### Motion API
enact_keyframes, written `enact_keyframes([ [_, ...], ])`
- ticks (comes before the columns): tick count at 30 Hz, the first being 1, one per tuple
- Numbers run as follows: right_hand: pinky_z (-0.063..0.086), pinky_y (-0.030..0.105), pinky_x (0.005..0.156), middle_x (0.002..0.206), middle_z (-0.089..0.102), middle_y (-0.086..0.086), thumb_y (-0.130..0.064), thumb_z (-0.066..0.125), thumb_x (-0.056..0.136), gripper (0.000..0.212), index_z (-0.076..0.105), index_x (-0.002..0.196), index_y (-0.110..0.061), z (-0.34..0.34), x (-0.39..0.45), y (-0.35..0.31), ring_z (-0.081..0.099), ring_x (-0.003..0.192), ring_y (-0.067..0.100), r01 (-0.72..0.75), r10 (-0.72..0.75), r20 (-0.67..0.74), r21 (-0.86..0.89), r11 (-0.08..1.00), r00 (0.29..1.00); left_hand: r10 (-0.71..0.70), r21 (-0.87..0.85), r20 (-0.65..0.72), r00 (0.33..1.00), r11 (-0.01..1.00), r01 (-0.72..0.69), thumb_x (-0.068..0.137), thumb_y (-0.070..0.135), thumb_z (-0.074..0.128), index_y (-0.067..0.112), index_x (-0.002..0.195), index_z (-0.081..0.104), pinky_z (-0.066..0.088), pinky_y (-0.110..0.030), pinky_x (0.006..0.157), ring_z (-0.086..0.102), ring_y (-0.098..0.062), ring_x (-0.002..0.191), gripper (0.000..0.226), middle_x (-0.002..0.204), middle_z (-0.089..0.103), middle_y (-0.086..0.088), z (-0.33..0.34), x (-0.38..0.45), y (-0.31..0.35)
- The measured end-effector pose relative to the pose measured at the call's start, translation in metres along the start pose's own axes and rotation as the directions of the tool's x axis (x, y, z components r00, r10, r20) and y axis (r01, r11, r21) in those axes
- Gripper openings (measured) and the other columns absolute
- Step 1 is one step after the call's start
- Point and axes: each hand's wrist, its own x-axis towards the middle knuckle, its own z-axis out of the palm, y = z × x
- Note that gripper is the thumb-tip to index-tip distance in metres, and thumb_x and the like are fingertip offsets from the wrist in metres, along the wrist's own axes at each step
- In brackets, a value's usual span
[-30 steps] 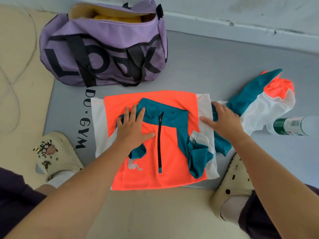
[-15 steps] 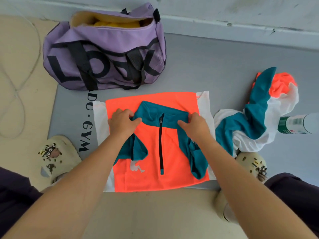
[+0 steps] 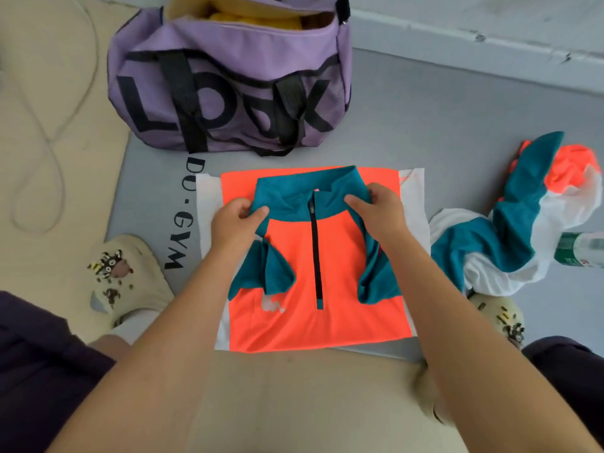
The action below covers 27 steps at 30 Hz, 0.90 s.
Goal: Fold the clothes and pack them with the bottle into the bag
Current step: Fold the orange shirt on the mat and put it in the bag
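Note:
An orange, teal and white zip-neck shirt (image 3: pixel 340 289) lies partly folded on the grey mat, its sleeves turned in over the front. My left hand (image 3: pixel 235 223) pinches the teal shoulder on the left of the collar. My right hand (image 3: pixel 379 214) grips the teal shoulder on the right. A second garment (image 3: pixel 510 237) in the same colours lies crumpled to the right. A bottle (image 3: pixel 581 251) with a green and white label lies on its side at the right edge, partly cut off. The purple bag (image 3: pixel 228 83) stands open behind the shirt, with yellow cloth inside.
The grey gym mat (image 3: pixel 441 132) covers the floor up to a white wall base at the back. My two cream clogs (image 3: pixel 130 279) flank the shirt. A thin cord (image 3: pixel 49 138) loops on the beige floor at the left.
Both hands left the flat-pressed shirt and its side, moved to the collar and took hold of the teal shoulders. The view moved closer to the shirt.

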Motion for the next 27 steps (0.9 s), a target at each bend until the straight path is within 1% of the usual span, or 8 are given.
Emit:
enact_keyframes([
  [2,0.038,0.031,0.061,0.072,0.054,0.002,-0.03,0.071,0.085,0.023,0.058,0.079,-0.012,0.003,0.011,0.003,0.048,0.069,0.019,-0.067,0.073,0.051,-0.11,0.992,0.996,-0.01,0.067,0.042,0.999,0.998,0.007,0.087,0.026,0.072,0.017,0.083,0.058,0.045,-0.034,0.076,0.058,-0.017,0.079,0.017,0.082,0.063,0.002,0.0,0.001,-0.002],
  [5,0.027,0.027,0.048,0.059,0.041,-0.001,-0.028,0.067,0.086,0.038,0.042,0.061,-0.016,-0.004,0.019,0.01,0.043,0.068,0.023,-0.093,0.142,0.143,-0.306,0.948,0.98,0.025,0.36,0.11,0.994,0.931,-0.063,0.09,0.034,0.065,0.018,0.066,0.047,0.038,-0.037,0.066,0.052,-0.024,0.069,0.034,0.065,0.052,0.003,-0.005,0.008,-0.003],
  [9,0.031,0.028,0.062,0.066,0.049,-0.004,-0.025,0.066,0.087,0.018,0.056,0.075,-0.015,-0.011,0.021,0.016,0.048,0.074,0.021,-0.051,0.069,0.065,-0.243,0.969,0.996,0.137,0.383,0.012,0.99,0.915,-0.131,0.092,0.034,0.062,0.014,0.069,0.052,0.037,-0.038,0.069,0.051,-0.028,0.068,0.032,0.061,0.047,0.002,-0.007,0.015,0.003],
  [12,0.042,0.031,0.07,0.08,0.056,-0.003,-0.029,0.066,0.087,0.015,0.061,0.09,-0.015,-0.011,0.015,0.021,0.053,0.079,0.021,-0.08,0.093,0.044,-0.233,0.969,0.995,0.191,0.463,-0.045,0.981,0.874,-0.149,0.092,0.034,0.062,0.014,0.101,0.065,0.042,-0.044,0.084,0.056,-0.036,0.097,0.022,0.092,0.063,-0.009,-0.004,0.01,0.007],
  [14,0.05,0.038,0.075,0.084,0.059,0.0,-0.033,0.068,0.085,0.02,0.06,0.092,-0.016,-0.016,0.006,0.028,0.058,0.08,0.024,-0.095,0.104,0.019,-0.271,0.958,0.994,0.268,0.543,-0.12,0.956,0.824,-0.163,0.089,0.034,0.065,0.013,0.124,0.058,0.038,-0.047,0.088,0.049,-0.037,0.112,0.041,0.117,0.058,-0.015,0.002,-0.005,0.007],
  [19,0.042,0.048,0.09,0.115,0.052,0.019,-0.046,0.075,0.077,0.06,0.056,0.118,-0.007,-0.041,-0.025,0.062,0.048,0.11,0.038,-0.08,0.004,-0.15,-0.502,0.861,0.989,0.409,0.695,-0.072,0.91,0.675,-0.249,0.08,0.038,0.07,0.018,0.13,0.059,0.04,-0.049,0.09,0.047,-0.039,0.122,0.055,0.135,0.051,-0.016,0.038,-0.065,-0.006],
  [23,0.04,0.048,0.094,0.117,0.051,0.023,-0.049,0.075,0.077,0.07,0.051,0.119,0.001,-0.053,-0.046,0.086,0.048,0.11,0.041,-0.142,0.058,-0.193,-0.455,0.879,0.979,0.407,0.724,0.191,0.893,0.556,-0.408,0.08,0.049,0.068,0.025,0.136,0.055,0.034,-0.057,0.104,0.04,-0.04,0.133,0.063,0.149,0.043,-0.013,0.066,-0.102,-0.02],
  [27,0.046,0.044,0.085,0.105,0.058,0.015,-0.047,0.072,0.081,0.057,0.054,0.113,-0.004,-0.066,-0.064,0.097,0.056,0.099,0.033,-0.206,0.168,-0.162,-0.251,0.946,0.972,0.2,0.755,0.375,0.905,0.5,-0.424,0.084,0.064,0.055,0.038,0.151,0.029,0.013,-0.062,0.114,0.014,-0.038,0.148,0.076,0.163,0.016,-0.009,0.084,-0.115,-0.028],
])
